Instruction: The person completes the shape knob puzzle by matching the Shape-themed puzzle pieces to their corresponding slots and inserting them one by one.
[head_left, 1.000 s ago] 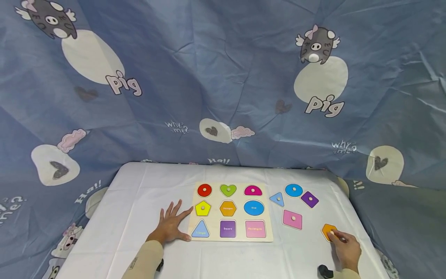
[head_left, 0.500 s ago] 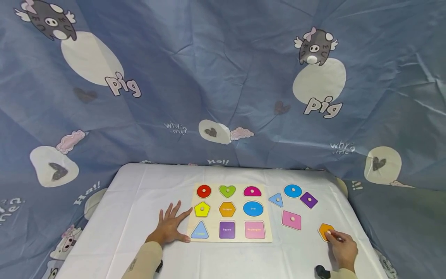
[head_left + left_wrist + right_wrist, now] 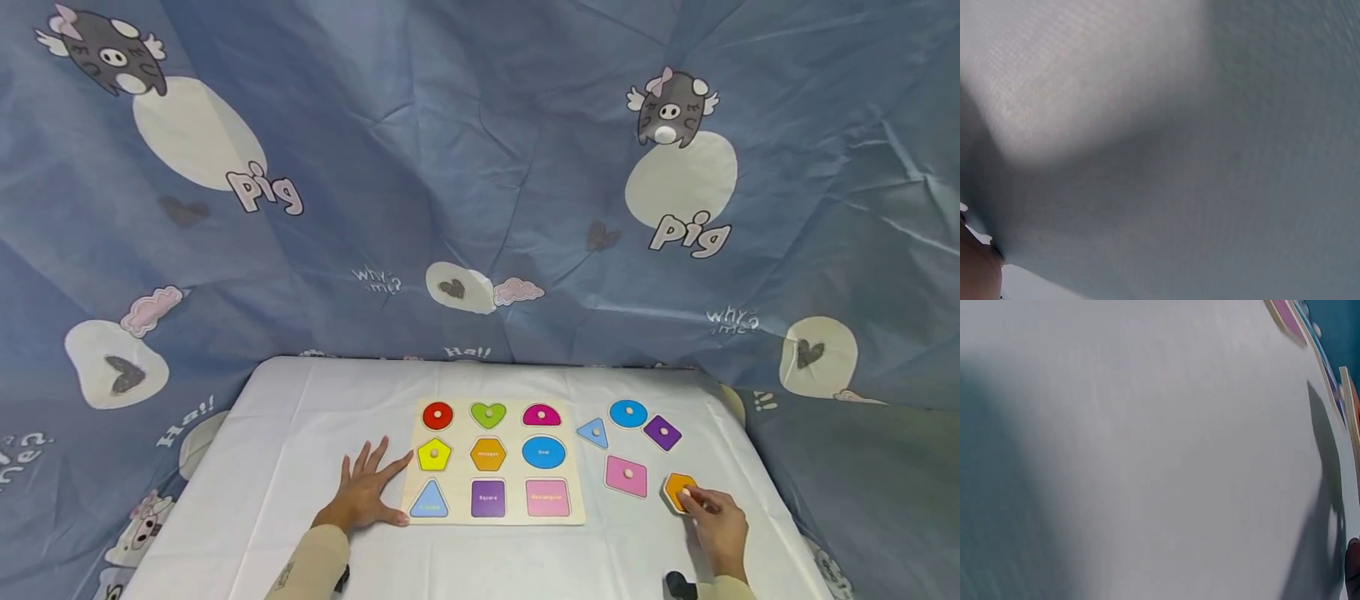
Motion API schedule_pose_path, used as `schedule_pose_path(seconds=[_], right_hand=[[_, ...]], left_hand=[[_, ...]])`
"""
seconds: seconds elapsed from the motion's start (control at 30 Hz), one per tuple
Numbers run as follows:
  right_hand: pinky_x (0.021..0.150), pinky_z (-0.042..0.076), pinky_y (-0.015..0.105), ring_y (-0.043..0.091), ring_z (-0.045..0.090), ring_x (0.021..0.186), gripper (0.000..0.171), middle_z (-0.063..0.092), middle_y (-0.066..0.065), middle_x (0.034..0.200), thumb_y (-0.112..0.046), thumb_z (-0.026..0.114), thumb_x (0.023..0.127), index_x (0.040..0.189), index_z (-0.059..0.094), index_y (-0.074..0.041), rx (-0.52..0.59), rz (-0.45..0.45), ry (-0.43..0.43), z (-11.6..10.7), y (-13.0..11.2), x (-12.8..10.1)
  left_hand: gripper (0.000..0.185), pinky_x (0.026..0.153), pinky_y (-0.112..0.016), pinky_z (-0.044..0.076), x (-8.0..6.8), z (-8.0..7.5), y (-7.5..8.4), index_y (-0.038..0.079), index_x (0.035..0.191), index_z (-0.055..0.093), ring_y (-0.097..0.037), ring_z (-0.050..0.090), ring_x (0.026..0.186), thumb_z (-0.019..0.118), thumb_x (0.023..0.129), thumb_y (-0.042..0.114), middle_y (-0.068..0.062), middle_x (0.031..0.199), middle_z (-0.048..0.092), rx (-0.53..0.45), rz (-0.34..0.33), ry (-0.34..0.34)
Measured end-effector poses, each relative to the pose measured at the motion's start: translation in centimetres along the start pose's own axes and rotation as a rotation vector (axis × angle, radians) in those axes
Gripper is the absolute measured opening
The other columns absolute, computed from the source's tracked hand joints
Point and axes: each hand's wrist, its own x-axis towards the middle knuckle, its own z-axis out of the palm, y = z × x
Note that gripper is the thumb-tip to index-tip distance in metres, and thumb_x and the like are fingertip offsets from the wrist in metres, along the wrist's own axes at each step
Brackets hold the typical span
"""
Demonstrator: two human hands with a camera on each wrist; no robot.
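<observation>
A wooden shape puzzle board lies flat on the white-covered table. My left hand rests beside its left edge, fingers spread, with the index finger and thumb at that edge. My right hand pinches the knob of an orange hexagon puzzle piece to the right of the board. In the right wrist view the edge of this piece stands above the cloth, over a shadow. The red circle, green heart, magenta half-circle and yellow pentagon sit in the board with their knobs.
Between board and right hand lie a light-blue triangle, a blue oval, a purple square and a pink rectangle. A blue patterned cloth hangs behind the table.
My right hand has carried the orange hexagon piece left, towards the board. The left hand stays by the board's edge. The head view has shifted slightly.
</observation>
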Motion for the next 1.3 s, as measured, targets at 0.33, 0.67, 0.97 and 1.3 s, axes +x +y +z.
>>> schedule_pose_path(seconds=[0.33,0.67,0.97,1.3], right_hand=[[0.067,0.037,0.017,0.024,0.052,0.087,0.021,0.060,0.014,0.095,-0.008,0.073,0.084,0.099,0.072,0.007,0.010,-0.090,-0.084,2.4,-2.8,-1.0],[0.066,0.042,0.016,0.024,0.051,0.086,0.021,0.059,0.013,0.097,-0.006,0.073,0.085,0.102,0.071,0.005,0.078,-0.117,-0.196,5.3,-5.4,-2.4],[0.061,0.041,0.019,0.019,0.048,0.077,0.019,0.061,0.009,0.088,-0.007,0.077,0.081,0.096,0.074,0.003,0.119,-0.229,-0.228,8.5,-7.9,-3.9],[0.066,0.045,0.018,0.017,0.050,0.079,0.015,0.058,0.002,0.083,-0.008,0.077,0.082,0.096,0.075,-0.002,0.146,-0.281,-0.294,12.1,-10.8,-4.9]], left_hand=[[0.108,0.110,-0.068,-0.005,0.0,0.0,0.2,0.029,0.146,0.041,-0.046,0.002,0.144,0.087,0.052,0.055,-0.018,0.160,0.011,0.000,-0.004,0.000],[0.108,0.109,-0.069,-0.004,-0.1,-0.2,0.0,0.029,0.146,0.041,-0.047,0.003,0.144,0.087,0.052,0.055,-0.019,0.160,0.011,-0.012,0.009,0.004],[0.108,0.109,-0.069,-0.004,0.0,0.1,-0.1,0.029,0.146,0.041,-0.047,0.003,0.144,0.086,0.052,0.056,-0.019,0.160,0.011,0.002,0.005,-0.003],[0.109,0.110,-0.068,-0.005,0.1,0.2,-0.2,0.030,0.146,0.040,-0.046,0.002,0.144,0.085,0.052,0.058,-0.018,0.160,0.011,0.007,0.003,-0.002]])
